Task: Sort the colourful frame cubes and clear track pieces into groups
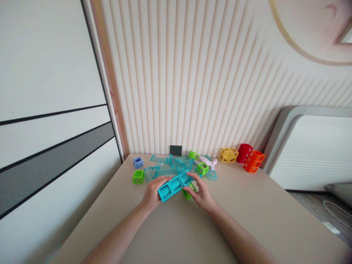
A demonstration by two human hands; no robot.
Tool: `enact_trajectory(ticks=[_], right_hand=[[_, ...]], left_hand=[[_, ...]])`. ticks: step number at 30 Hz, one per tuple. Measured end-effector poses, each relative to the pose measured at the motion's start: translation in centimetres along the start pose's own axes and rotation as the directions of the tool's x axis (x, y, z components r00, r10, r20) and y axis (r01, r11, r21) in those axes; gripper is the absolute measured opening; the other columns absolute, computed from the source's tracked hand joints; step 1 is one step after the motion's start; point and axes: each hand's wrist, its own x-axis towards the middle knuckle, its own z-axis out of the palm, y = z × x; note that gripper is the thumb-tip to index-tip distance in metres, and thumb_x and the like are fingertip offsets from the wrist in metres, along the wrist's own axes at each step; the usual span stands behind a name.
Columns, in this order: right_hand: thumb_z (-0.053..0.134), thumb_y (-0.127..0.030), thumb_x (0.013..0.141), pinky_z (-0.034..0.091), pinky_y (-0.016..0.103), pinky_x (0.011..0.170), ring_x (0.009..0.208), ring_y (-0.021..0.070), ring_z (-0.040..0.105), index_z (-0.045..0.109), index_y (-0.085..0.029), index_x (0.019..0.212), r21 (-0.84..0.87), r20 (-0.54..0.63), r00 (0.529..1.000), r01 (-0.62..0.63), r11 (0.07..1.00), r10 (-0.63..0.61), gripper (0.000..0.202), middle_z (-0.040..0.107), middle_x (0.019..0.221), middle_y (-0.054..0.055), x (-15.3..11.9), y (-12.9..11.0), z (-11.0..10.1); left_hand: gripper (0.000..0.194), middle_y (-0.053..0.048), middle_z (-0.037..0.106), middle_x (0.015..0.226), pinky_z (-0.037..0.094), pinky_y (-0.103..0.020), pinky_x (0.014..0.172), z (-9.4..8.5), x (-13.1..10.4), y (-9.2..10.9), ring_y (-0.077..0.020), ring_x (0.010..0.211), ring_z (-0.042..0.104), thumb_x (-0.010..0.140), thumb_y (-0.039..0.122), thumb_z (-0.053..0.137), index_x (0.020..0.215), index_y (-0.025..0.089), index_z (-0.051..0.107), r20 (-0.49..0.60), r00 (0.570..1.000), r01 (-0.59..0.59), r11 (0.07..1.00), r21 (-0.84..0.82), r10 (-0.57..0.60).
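A row of three joined teal cube frames [175, 185] is held tilted over the table, its right end higher. My left hand [154, 191] grips its left part from behind, with the fingertips hidden. At the right end, the thumb and fingers of my right hand [200, 191] pinch the row. Just beneath that end, a green cube frame [189, 192] is partly covered by the right hand and the teal row. Behind both hands lies a heap of clear teal track pieces [167, 171].
Green cubes [138, 176] and a blue cube [138, 162] sit at the left. Behind the heap are a black block [176, 150] and a pale pink piece [209, 162]. Yellow [228, 155], red [244, 153] and orange [254, 161] cubes stand at the back right, near the ribbed wall.
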Motion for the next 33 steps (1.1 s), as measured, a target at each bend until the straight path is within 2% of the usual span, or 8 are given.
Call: enact_trajectory(ticks=[4,7,9,15,21,26,30,33], right_hand=[[0.071,-0.037,0.087,0.051,0.036,0.091,0.107,0.0229,0.062,0.051,-0.03,0.134,0.263,0.004,0.989,-0.144,0.954,0.148,0.051,0.061,0.123,0.008,0.0,-0.4,0.8],[0.072,-0.037,0.086,0.053,0.032,0.082,0.092,0.0183,0.063,0.048,-0.033,0.136,0.447,0.071,0.972,-0.232,0.864,0.224,0.056,0.063,0.11,0.004,0.2,-1.0,1.2],[0.074,-0.037,0.085,0.053,0.03,0.078,0.086,0.0167,0.062,0.047,-0.033,0.137,0.501,0.116,0.963,-0.269,0.823,0.245,0.059,0.064,0.101,0.002,0.3,-1.2,1.2],[0.076,-0.037,0.082,0.052,0.034,0.083,0.087,0.0178,0.063,0.036,-0.031,0.146,0.5,0.193,0.95,-0.309,0.809,0.244,0.076,0.066,0.097,0.002,0.5,-1.2,0.6],[0.073,-0.041,0.084,0.052,0.034,0.083,0.092,0.0181,0.063,0.04,-0.029,0.146,0.419,0.217,0.948,-0.307,0.854,0.234,0.071,0.064,0.109,0.005,0.7,-1.7,0.0],[0.074,-0.043,0.083,0.053,0.032,0.071,0.076,0.0158,0.063,0.023,-0.03,0.154,0.549,0.307,0.91,-0.409,0.729,0.28,0.088,0.065,0.088,0.0,1.0,-2.3,-0.1],[0.075,-0.042,0.083,0.054,0.031,0.07,0.073,0.0149,0.064,0.026,-0.031,0.152,0.582,0.273,0.91,-0.415,0.699,0.313,0.086,0.066,0.085,-0.001,1.2,-2.6,0.4],[0.074,-0.044,0.082,0.056,0.033,0.073,0.076,0.0162,0.066,0.028,-0.03,0.151,0.573,0.213,0.921,-0.389,0.722,0.327,0.084,0.068,0.087,0.0,1.5,-2.6,0.4]], left_hand=[[0.024,-0.01,0.077,0.099,0.059,-0.033,0.08,-0.1,0.2,0.1,-0.0251,0.091,0.074,0.08,0.024,0.069,0.103,0.017,0.074,0.008,0.999,0.031,0.999,-0.018,-0.031],[0.021,-0.01,0.078,0.095,0.06,-0.034,0.077,-0.2,0.4,0.2,-0.0254,0.088,0.074,0.081,0.025,0.067,0.099,0.018,0.075,0.013,0.998,0.065,0.997,-0.039,-0.064],[0.022,-0.01,0.078,0.096,0.06,-0.034,0.078,-0.4,0.4,0.2,-0.0253,0.087,0.074,0.081,0.025,0.067,0.099,0.018,0.076,0.022,0.998,0.067,0.996,-0.054,-0.066],[0.026,-0.01,0.077,0.099,0.059,-0.034,0.081,-0.8,0.4,0.1,-0.0249,0.092,0.074,0.081,0.024,0.07,0.106,0.019,0.076,0.067,0.996,0.064,0.995,-0.077,-0.059],[0.026,-0.011,0.076,0.103,0.059,-0.036,0.083,-0.9,0.2,-0.6,-0.0255,0.094,0.073,0.081,0.024,0.071,0.106,0.02,0.075,0.059,0.998,0.042,0.997,-0.068,-0.038],[0.026,-0.011,0.074,0.108,0.057,-0.035,0.087,-1.2,0.2,-0.6,-0.0229,0.097,0.072,0.086,0.024,0.067,0.112,0.021,0.073,0.119,0.992,-0.028,0.998,-0.051,0.034],[0.027,-0.011,0.073,0.11,0.056,-0.036,0.09,-1.4,0.5,-0.4,-0.0235,0.101,0.07,0.086,0.024,0.065,0.113,0.021,0.072,0.114,0.993,-0.001,0.999,-0.041,0.006],[0.032,-0.01,0.07,0.115,0.054,-0.037,0.093,-1.4,0.7,-0.5,-0.023,0.105,0.067,0.086,0.02,0.063,0.117,0.022,0.069,0.071,0.996,0.058,0.998,-0.024,-0.056]])
